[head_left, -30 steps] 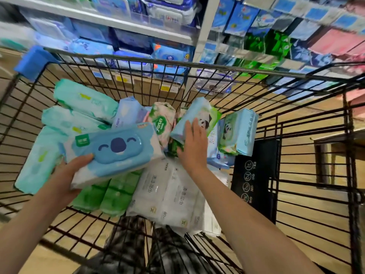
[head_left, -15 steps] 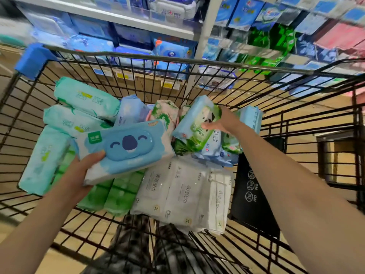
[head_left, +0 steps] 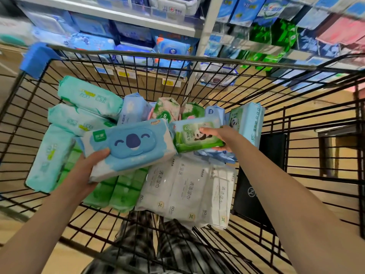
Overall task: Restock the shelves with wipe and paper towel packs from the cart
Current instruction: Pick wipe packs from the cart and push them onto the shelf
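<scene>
Presently holding a blue koala pack [head_left: 128,147] in the left hand [head_left: 88,167], thumb on the top face at the near corner, remaining grip wrapped beneath, over the green packs [head_left: 122,188] inside the cart [head_left: 138,56]. Gripping a green panda pack [head_left: 197,135] with the right hand [head_left: 221,137] at its right end, thumb on top, just beside the koala pack and above the heap at the cart's middle.

Judged light, soft-sided and yielding, wrapped in slick film, with a stiffer flip lid on the top face. Best taken across a short end or under the flat base, not by the lid, at risk of popping open. Likely to slide if pinched at one corner only.

Flanked by mint packs [head_left: 88,97] at the left and white packs [head_left: 187,186] at the near side, with further packs standing on end toward the far wall. Facing stocked shelves [head_left: 110,14] beyond the far rim.

Unable to read shelf labels or locate gaps: blurred. Cannot tell whether the panda pack rests on the packs below or hangs clear. Unable to see the fingers of either hand beneath the packs. Unable to identify any paper towel packs with certainty.
</scene>
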